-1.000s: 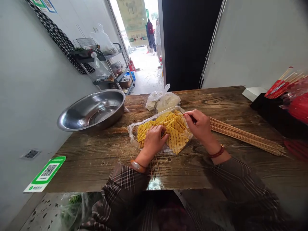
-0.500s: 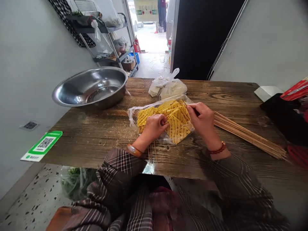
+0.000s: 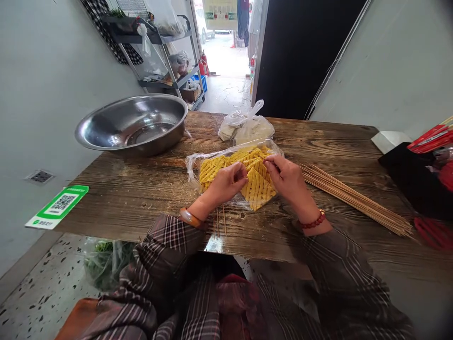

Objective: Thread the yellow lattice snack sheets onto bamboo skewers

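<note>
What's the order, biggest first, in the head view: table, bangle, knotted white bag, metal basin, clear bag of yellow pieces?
1. Table
2. Metal basin and clear bag of yellow pieces: too close to rank, with left hand and right hand partly covering the bag
3. Knotted white bag
4. Bangle

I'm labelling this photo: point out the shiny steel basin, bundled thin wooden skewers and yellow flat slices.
Shiny steel basin [image 3: 163,143], head view: outer wall.
Bundled thin wooden skewers [image 3: 354,199], head view: mid-length.
Yellow flat slices [image 3: 257,190], head view: face of the front slice.
</note>
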Action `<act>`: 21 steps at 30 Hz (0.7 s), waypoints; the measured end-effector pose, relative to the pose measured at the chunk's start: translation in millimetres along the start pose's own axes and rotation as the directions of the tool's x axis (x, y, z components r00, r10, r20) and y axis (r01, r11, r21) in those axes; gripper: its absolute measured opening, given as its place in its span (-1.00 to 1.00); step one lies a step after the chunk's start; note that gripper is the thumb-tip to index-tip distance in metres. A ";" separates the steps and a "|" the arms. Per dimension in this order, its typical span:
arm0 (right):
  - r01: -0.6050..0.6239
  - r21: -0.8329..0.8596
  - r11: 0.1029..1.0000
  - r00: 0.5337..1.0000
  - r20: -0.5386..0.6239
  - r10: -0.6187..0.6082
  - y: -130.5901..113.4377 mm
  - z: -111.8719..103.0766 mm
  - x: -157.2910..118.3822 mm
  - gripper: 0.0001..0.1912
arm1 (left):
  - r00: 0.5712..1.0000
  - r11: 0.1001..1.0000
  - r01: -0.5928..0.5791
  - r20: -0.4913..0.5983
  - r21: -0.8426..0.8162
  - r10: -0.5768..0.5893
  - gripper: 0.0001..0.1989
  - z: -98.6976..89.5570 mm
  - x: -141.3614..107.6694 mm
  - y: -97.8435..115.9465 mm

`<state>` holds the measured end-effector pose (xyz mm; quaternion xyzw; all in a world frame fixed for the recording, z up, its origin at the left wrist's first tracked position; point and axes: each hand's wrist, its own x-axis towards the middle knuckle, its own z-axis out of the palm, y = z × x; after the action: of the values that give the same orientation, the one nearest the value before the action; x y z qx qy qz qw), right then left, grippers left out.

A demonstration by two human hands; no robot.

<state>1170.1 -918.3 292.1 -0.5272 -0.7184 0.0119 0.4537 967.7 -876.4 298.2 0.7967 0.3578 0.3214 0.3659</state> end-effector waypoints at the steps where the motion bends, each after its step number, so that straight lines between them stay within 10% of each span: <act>1: -0.018 -0.006 1.000 0.999 0.038 0.018 -0.4 -0.3 -0.3 -0.76 | 1.000 0.997 0.015 0.004 -0.080 -0.015 -0.93 -0.4 2.1 2.7; 13: -0.281 0.342 0.897 0.956 0.182 0.230 -9.4 -11.7 3.2 -0.69 | 0.998 0.705 0.048 0.002 -0.707 -0.066 -0.61 -12.6 23.3 22.7; 21: -0.351 0.566 0.746 0.905 0.000 0.426 -17.8 -8.4 1.8 -0.73 | 0.972 0.332 0.221 0.180 -0.917 -0.149 -0.64 8.8 13.9 13.9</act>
<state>1162.3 -928.7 307.0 -0.5108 -0.5267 0.2792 0.6195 986.6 -874.9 308.3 0.4122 0.1883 0.3980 0.7977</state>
